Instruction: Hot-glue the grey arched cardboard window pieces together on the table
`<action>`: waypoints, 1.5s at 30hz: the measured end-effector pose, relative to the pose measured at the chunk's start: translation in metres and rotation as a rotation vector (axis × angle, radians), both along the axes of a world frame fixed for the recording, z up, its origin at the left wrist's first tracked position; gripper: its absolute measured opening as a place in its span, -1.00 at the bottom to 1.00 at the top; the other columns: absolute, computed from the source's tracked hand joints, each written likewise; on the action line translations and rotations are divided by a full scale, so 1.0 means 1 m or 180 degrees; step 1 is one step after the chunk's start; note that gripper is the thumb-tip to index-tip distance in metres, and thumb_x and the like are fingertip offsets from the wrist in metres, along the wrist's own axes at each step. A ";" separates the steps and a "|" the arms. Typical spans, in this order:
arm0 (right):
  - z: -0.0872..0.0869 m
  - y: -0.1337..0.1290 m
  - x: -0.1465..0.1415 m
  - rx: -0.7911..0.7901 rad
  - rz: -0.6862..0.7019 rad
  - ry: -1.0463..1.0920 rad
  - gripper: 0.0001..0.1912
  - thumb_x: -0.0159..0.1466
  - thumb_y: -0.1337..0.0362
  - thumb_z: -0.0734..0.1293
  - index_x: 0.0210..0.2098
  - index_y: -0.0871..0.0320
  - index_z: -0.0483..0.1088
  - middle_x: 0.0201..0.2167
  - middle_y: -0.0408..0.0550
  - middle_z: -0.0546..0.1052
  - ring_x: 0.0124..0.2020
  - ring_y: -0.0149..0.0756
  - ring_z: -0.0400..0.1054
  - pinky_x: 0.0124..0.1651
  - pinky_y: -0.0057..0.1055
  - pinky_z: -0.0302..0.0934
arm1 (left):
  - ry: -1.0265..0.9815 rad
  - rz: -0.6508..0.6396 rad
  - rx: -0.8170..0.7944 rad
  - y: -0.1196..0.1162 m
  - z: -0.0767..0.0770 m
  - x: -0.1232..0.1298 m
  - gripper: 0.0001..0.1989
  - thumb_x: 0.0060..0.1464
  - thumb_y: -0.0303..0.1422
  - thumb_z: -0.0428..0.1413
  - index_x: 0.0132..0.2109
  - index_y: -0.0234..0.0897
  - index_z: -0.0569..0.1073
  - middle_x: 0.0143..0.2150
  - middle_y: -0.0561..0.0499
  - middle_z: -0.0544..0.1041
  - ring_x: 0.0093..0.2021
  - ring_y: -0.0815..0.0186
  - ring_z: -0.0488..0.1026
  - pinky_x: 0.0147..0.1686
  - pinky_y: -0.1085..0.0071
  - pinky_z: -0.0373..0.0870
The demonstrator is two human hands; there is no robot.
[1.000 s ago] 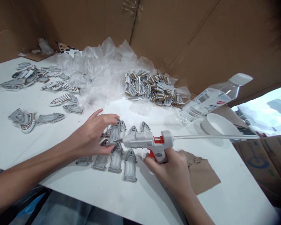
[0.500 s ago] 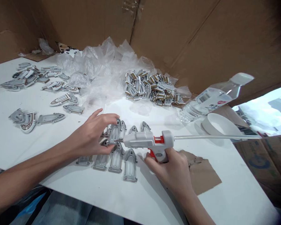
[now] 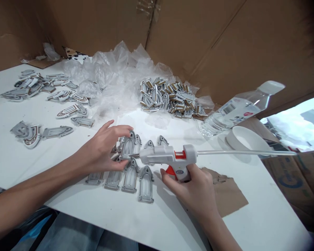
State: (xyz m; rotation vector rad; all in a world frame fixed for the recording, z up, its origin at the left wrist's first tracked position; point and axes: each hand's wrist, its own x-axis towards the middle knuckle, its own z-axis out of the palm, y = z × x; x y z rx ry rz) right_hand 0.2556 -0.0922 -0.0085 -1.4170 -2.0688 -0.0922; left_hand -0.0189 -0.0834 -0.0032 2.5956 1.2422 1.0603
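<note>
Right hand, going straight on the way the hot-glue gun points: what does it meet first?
Probably the gray arched piece in the left hand: the hot-glue gun's nozzle appears right at its lower end, though this single view leaves actual contact unclear.

No words or numbers can be read on a white glue gun [image 3: 170, 155] bearing a small round badge [image 3: 179, 172], its lettering too small to make out. A plastic bottle [image 3: 242, 108] carries a label [image 3: 237, 111] with a barcode [image 3: 227, 109] and a red mark [image 3: 248, 114]; a cardboard box [image 3: 305, 202] at right shows a blue ring-shaped logo [image 3: 283, 182].
</note>
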 end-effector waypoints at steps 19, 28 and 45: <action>0.001 0.001 0.003 -0.0087 0.0022 0.0065 -0.57 0.03 0.13 0.39 -0.61 0.06 -0.01 -0.77 -0.33 0.10 -0.73 -0.52 0.01 -0.63 -0.51 -0.02 | -0.0119 0.0249 -0.0081 0.000 0.002 -0.003 -0.33 -0.13 -0.40 0.28 0.08 -0.22 0.13 0.09 -0.16 0.44 0.10 0.10 0.43 0.29 -0.07 0.05; 0.011 0.004 0.001 -0.1006 -0.0207 0.0844 -0.56 -0.03 0.06 0.40 -0.64 0.06 0.02 -0.77 -0.32 0.08 -0.72 -0.52 -0.04 -0.69 -0.51 -0.10 | -0.0180 0.0469 -0.0127 0.000 0.002 0.001 -0.28 -0.13 -0.30 0.31 0.12 -0.22 0.12 0.05 -0.11 0.44 0.05 0.09 0.45 0.29 -0.10 0.04; 0.048 0.016 0.044 -0.1408 -0.1432 0.1608 -0.66 0.03 0.04 0.34 -0.41 0.13 0.19 -0.62 -0.32 0.21 -0.63 -0.44 0.18 -0.56 -0.49 0.04 | -0.0194 0.0454 0.0191 0.004 0.004 -0.007 -0.38 0.01 -0.18 0.21 0.13 -0.16 0.11 0.01 -0.14 0.43 0.07 -0.04 0.41 0.24 -0.19 0.09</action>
